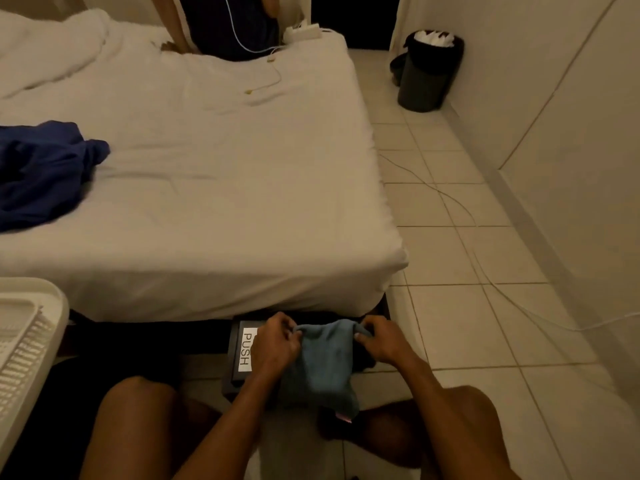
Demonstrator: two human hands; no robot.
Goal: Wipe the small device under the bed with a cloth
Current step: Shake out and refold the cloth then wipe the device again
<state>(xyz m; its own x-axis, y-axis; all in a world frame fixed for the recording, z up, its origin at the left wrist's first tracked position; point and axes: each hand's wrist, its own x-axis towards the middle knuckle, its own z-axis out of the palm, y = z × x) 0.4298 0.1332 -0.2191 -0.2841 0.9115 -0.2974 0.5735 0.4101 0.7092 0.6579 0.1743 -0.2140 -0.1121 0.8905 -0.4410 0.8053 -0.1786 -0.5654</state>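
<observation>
Small black flat device with white "PUSH" label (245, 349): on pale tiled floor (467, 323), directly beneath both grips, far end tucked under bed edge. Grey-blue soft cloth (322, 368) hangs over its right part. Left grip (275, 344): fingers curled, pinching cloth's top left corner. Right grip (379, 341): pinching top right corner. Device outline under cloth hidden. White-sheeted bed (207, 202) beyond grips, crumpled dark blue garment (41, 168) on it, far left. Black round bin (427, 71) far right, by wall.
</observation>
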